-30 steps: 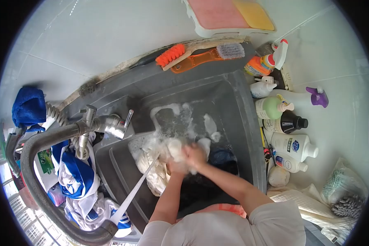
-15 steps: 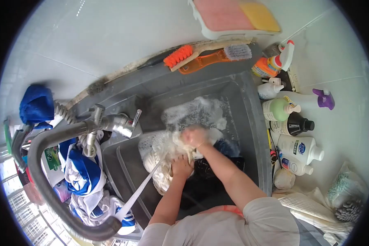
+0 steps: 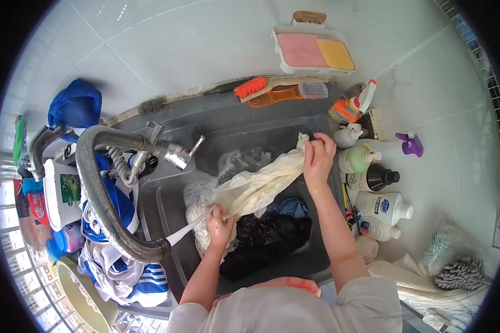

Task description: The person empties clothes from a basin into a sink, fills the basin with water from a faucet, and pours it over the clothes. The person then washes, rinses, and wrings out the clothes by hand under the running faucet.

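Observation:
A wet cream-coloured cloth garment (image 3: pixel 261 186) is stretched between my two hands above the grey sink (image 3: pixel 244 125). My right hand (image 3: pixel 319 158) grips its far end, raised near the sink's right side. Lower and to the left, my left hand (image 3: pixel 219 225) is closed on the bunched part of the same garment. Water streams from the faucet (image 3: pixel 162 250) onto the cloth beside my left hand. Below lie a black garment (image 3: pixel 266 238) and a piece of blue denim (image 3: pixel 291 207). Suds (image 3: pixel 241 164) float on the water behind the cloth.
Two scrub brushes (image 3: pixel 283 95) lie on the back ledge, below a soap box (image 3: pixel 314 51) on the wall. Several bottles (image 3: pixel 380 206) line the right side. Blue and white clothes (image 3: pixel 125 272) are heaped at left, near a white tub (image 3: pixel 61 194).
My right hand has lifted one end of the cream garment up and to the right, drawing it out long. My left hand has shifted slightly left and now grips it. The camera view has tilted up.

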Tool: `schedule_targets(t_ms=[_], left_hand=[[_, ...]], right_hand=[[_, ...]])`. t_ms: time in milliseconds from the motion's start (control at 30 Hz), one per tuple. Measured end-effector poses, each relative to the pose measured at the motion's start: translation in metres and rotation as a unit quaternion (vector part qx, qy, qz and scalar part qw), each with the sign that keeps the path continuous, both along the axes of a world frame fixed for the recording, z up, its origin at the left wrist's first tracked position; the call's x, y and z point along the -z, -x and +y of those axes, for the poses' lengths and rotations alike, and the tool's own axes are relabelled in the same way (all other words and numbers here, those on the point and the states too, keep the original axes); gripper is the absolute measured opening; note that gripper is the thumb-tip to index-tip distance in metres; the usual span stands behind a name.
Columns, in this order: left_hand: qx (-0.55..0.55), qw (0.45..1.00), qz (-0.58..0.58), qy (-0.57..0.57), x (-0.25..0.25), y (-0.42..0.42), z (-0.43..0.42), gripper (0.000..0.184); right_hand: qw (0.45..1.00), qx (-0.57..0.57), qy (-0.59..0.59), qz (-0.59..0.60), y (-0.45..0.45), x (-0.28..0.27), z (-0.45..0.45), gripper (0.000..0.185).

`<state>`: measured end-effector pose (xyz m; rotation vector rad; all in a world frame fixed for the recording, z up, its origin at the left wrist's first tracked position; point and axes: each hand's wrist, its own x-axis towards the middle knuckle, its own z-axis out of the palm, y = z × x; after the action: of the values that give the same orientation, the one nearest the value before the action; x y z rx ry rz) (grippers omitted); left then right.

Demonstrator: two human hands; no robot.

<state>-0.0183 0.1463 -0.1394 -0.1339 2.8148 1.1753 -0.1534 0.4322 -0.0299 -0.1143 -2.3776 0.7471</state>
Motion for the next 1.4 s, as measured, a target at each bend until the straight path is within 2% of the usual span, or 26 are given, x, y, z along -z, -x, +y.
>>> schedule_targets(t_ms=[33, 100, 133, 167, 200, 233, 333, 467, 533, 567, 633, 667, 700, 767, 800, 833, 867, 933, 967, 1000, 1033, 1100, 1233, 1300, 1333, 1400], left_hand=[[-0.007, 0.999, 0.021, -0.025, -0.008, 0.005, 0.0, 0.038], [-0.013, 1.0, 0.012, -0.023, -0.011, 0.014, 0.008, 0.039], [0.02, 0.998, 0.061, -0.003, -0.011, 0.02, 0.015, 0.039], [0.055, 0.992, 0.111, 0.017, -0.011, 0.026, 0.02, 0.039], [0.109, 0.981, 0.116, 0.11, -0.003, 0.031, 0.021, 0.054], [0.112, 0.981, 0.115, 0.111, 0.003, 0.033, 0.018, 0.054], [0.191, 0.95, -0.065, 0.238, 0.015, 0.046, -0.007, 0.095], [0.16, 0.969, 0.001, 0.189, 0.048, 0.029, -0.025, 0.081], [0.153, 0.953, 0.032, 0.259, 0.04, 0.021, -0.023, 0.066], [0.154, 0.953, 0.033, 0.258, 0.032, 0.024, -0.025, 0.066], [0.312, 0.905, -0.014, 0.289, 0.013, 0.022, -0.032, 0.056], [0.31, 0.9, -0.038, 0.304, 0.012, 0.029, -0.036, 0.054], [0.311, 0.9, -0.036, 0.304, 0.031, 0.029, -0.046, 0.054], [0.101, 0.955, 0.044, 0.276, 0.088, 0.03, -0.063, 0.049], [0.014, 0.979, -0.068, 0.192, 0.055, 0.046, -0.052, 0.048], [0.012, 0.979, -0.07, 0.189, 0.048, 0.047, -0.037, 0.048], [0.043, 0.968, -0.009, 0.247, 0.044, 0.045, -0.023, 0.047], [0.165, 0.937, 0.086, 0.295, 0.05, 0.034, -0.012, 0.049], [0.164, 0.937, 0.086, 0.297, 0.05, 0.036, -0.01, 0.049], [0.221, 0.921, -0.02, 0.32, 0.05, 0.039, -0.008, 0.053], [0.276, 0.891, -0.126, 0.338, 0.05, 0.041, -0.009, 0.057], [0.247, 0.889, -0.1, 0.371, 0.055, 0.045, -0.014, 0.059], [0.304, 0.868, -0.221, 0.325, 0.057, 0.049, -0.013, 0.059], [0.334, 0.847, -0.285, 0.3, 0.057, 0.051, -0.012, 0.06], [0.344, 0.837, -0.31, 0.291, 0.057, 0.052, -0.011, 0.061], [0.356, 0.82, -0.355, 0.273, 0.056, 0.052, -0.01, 0.062]], right_hand=[[0.998, -0.01, -0.066, -0.003, -0.006, 0.003, -0.001, 0.011], [0.981, -0.14, -0.058, -0.121, -0.018, 0.022, -0.021, 0.041], [0.946, -0.233, -0.017, -0.224, -0.025, 0.047, -0.033, 0.061], [0.912, -0.316, -0.057, -0.254, -0.031, 0.074, -0.044, 0.088], [0.887, -0.336, -0.108, -0.298, -0.035, 0.093, -0.056, 0.107], [0.888, -0.334, -0.105, -0.299, -0.035, 0.11, -0.06, 0.107], [0.77, -0.344, -0.178, -0.507, -0.02, 0.129, -0.06, 0.101], [0.815, -0.225, -0.161, -0.51, -0.014, 0.183, -0.07, 0.084], [0.771, -0.082, -0.499, -0.386, -0.031, 0.204, -0.089, 0.07], [0.771, -0.08, -0.499, -0.387, -0.035, 0.211, -0.089, 0.07], [0.822, -0.268, -0.359, -0.353, -0.048, 0.218, -0.086, 0.059], [0.842, -0.326, -0.12, -0.412, -0.035, 0.212, -0.07, 0.056], [0.843, -0.324, -0.121, -0.411, -0.024, 0.208, -0.06, 0.056], [0.844, -0.35, -0.133, -0.383, -0.009, 0.204, -0.047, 0.053], [0.844, -0.348, -0.136, -0.385, -0.013, 0.202, -0.051, 0.053], [0.9, -0.231, -0.154, -0.336, -0.019, 0.201, -0.063, 0.053], [0.939, -0.111, -0.17, -0.279, -0.027, 0.2, -0.07, 0.053], [0.928, -0.16, -0.197, -0.272, -0.037, 0.211, -0.073, 0.051], [0.916, -0.203, -0.219, -0.267, -0.04, 0.225, -0.073, 0.05], [0.924, -0.274, -0.145, -0.224, -0.037, 0.266, -0.064, 0.051], [0.925, -0.272, -0.142, -0.224, -0.029, 0.26, -0.062, 0.051], [0.87, -0.279, -0.141, -0.381, -0.011, 0.231, -0.062, 0.051], [0.906, -0.176, -0.267, -0.276, -0.023, 0.217, -0.07, 0.047], [0.933, -0.194, -0.102, -0.285, -0.029, 0.221, -0.07, 0.047], [0.935, -0.192, -0.102, -0.28, -0.028, 0.22, -0.067, 0.047], [0.82, -0.227, -0.086, -0.519, -0.003, 0.132, -0.077, 0.04]])
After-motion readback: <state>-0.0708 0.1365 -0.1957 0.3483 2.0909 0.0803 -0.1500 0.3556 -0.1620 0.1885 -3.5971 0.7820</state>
